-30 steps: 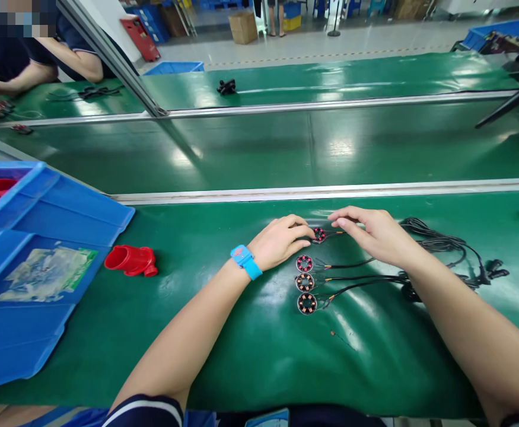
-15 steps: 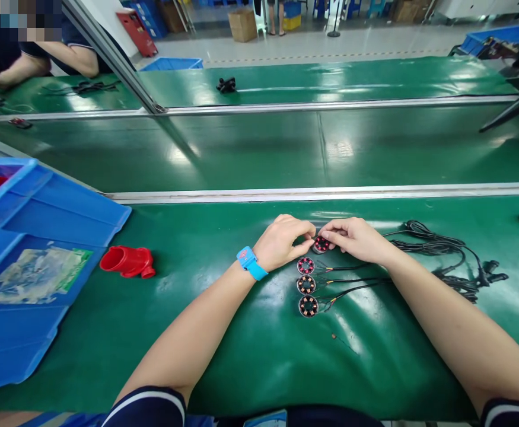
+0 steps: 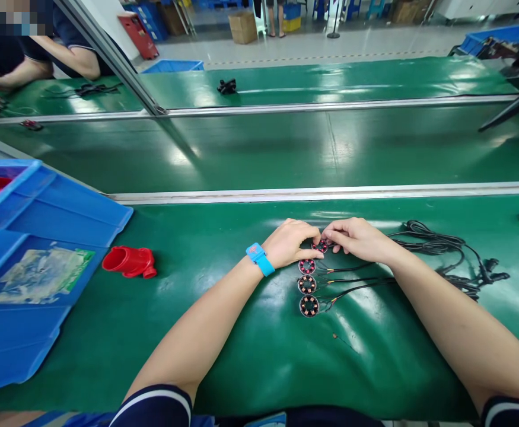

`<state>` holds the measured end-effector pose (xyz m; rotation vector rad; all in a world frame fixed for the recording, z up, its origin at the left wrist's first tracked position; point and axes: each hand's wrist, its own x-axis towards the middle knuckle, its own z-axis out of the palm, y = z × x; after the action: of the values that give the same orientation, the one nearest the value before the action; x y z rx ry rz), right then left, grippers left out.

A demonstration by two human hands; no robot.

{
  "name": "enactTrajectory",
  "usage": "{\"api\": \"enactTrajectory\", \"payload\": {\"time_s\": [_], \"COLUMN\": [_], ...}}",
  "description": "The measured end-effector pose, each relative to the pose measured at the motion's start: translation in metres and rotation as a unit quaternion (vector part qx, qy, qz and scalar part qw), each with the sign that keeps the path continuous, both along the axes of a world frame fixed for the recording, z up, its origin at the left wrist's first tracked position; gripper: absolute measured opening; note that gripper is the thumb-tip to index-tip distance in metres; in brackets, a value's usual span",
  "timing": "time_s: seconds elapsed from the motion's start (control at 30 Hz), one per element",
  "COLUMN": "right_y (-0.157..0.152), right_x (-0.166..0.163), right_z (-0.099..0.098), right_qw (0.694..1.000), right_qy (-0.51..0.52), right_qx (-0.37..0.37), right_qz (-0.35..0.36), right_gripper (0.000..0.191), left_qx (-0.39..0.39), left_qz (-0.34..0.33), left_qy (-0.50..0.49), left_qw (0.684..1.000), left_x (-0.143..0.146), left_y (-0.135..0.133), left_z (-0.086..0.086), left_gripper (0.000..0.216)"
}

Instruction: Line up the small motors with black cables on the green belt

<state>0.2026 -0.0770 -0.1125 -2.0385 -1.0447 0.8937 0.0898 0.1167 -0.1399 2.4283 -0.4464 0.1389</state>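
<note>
The green table (image 3: 259, 356) carries everything, with a blue bin (image 3: 14, 338) on its left, well apart from the work and blocking nothing. Black cables (image 3: 437, 240) lie heaped on the right, partly hidden by the right forearm; because their loops overlap, a tug on one could drag others along. The right hand (image 3: 357, 240) has its fingers bunched at the right edge of the far coil ring (image 3: 317, 245); whether they clamp its rim or its wires, I cannot tell. A hard pull there could strain a joint. The left hand (image 3: 288, 243) has thumb and forefinger closed around that ring's left side. To the left lies a red fitting (image 3: 130, 261). Three other rings (image 3: 306, 291) lie in a row on the near side; the left thumb, just beyond, could knock them askew. Nearest is a tiny scrap (image 3: 334, 336), out of the way.
</note>
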Motion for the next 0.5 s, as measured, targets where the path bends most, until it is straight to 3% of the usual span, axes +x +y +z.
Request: {"api": "enactTrajectory", "payload": {"time_s": [0.17,0.5], "right_y": [0.001,0.005], "right_x": [-0.001,-0.004], "right_z": [0.001,-0.010], "right_qw": [0.999,0.982], "right_qy": [-0.036,0.160], "right_qx": [0.002,0.087], "right_qz": [0.004,-0.053], "right_gripper": [0.028,0.041], "left_qx": [0.033,0.108], "left_qz": [0.064,0.084], "left_qy": [-0.051,-0.081], "left_qw": [0.996,0.987], "left_x": [-0.005,-0.013], "left_y": [0.000,-0.005], "left_z": [0.005,0.016], "left_gripper": [0.038,0.043]}}
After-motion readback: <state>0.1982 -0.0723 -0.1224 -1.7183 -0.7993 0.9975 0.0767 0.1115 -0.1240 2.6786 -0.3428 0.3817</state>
